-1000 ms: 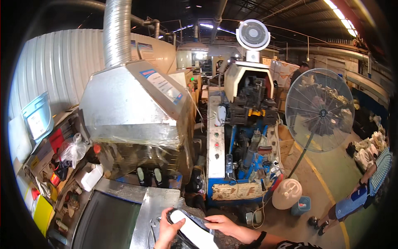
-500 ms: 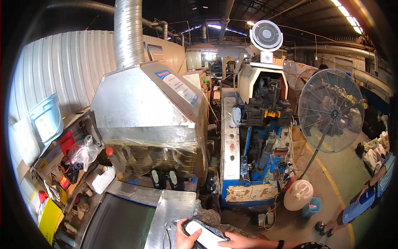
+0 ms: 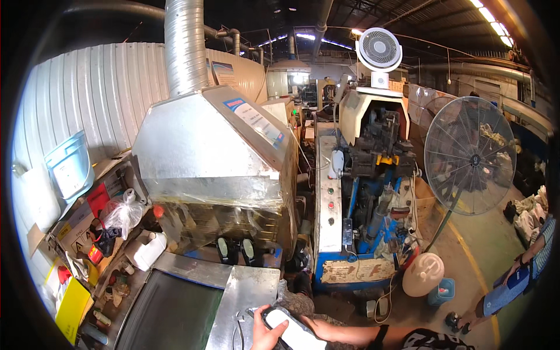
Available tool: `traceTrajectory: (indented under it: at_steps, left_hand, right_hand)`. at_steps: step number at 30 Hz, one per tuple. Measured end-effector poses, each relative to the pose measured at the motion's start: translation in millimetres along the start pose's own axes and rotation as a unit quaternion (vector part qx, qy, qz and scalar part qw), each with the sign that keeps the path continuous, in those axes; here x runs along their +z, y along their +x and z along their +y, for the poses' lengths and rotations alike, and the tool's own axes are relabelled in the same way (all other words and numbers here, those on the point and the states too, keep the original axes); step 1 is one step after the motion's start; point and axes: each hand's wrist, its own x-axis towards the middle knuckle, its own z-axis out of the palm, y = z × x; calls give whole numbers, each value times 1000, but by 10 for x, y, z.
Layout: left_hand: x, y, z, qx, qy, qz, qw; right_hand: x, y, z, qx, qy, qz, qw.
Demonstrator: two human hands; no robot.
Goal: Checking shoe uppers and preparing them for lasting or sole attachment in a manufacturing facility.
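Observation:
Low in the view, both my hands are on a black shoe upper with a white, sole-shaped bottom (image 3: 296, 336) facing up. My left hand (image 3: 267, 332) is closed round its left end, with the thumb on the white face. My right hand (image 3: 318, 328) grips the far right edge, its fingertips hidden behind the piece. A pincer-like tool (image 3: 238, 333) with dark handles lies on the metal sheet (image 3: 249, 291), left of my hands. Beyond it, a left dark shoe (image 3: 223, 251) and a right dark shoe (image 3: 248, 251) with pale insoles stand at the oven's mouth.
A dark conveyor belt (image 3: 169, 312) runs out from the metal oven hood (image 3: 204, 134). A white jug (image 3: 146, 251) sits beside it. Ahead right stand a blue-based machine (image 3: 356, 271), a pedestal fan (image 3: 470, 157) and a blue bin (image 3: 441, 290). Another person's arm (image 3: 528, 256) shows at the far right.
The shoe piece has turned, its right end now dipping nearer to me. My right hand has shifted from that end to the far edge. The whole view has shifted slightly.

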Motion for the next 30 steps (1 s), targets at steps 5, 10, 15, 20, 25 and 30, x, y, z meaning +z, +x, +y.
traceTrajectory:
  at_steps: [5,10,15,20,25,30]
  left_hand:
    - [-198,-33,-336,22,50,14,998]
    - [-94,-16,-139,44,151,-10,988]
    - [-38,2,245,-57,32,-21,998]
    - [-94,-23,191,-20,-52,-76,996]
    - [58,-61,-55,-115,20,116,986]
    - [-65,-104,295,-60,597,46,799]
  right_hand:
    - [-38,-479,-646,-287,-360,151,875]
    - [146,-582,-900,-339,-588,292,674]
    - [-231,-379,-892,-183,-312,38,932]
    - [12,-814,-267,-174,74,-55,980]
    - [216,-640,-522,-188,184,-6,965]
    - [466,-853,-837,-90,-2,38,995]
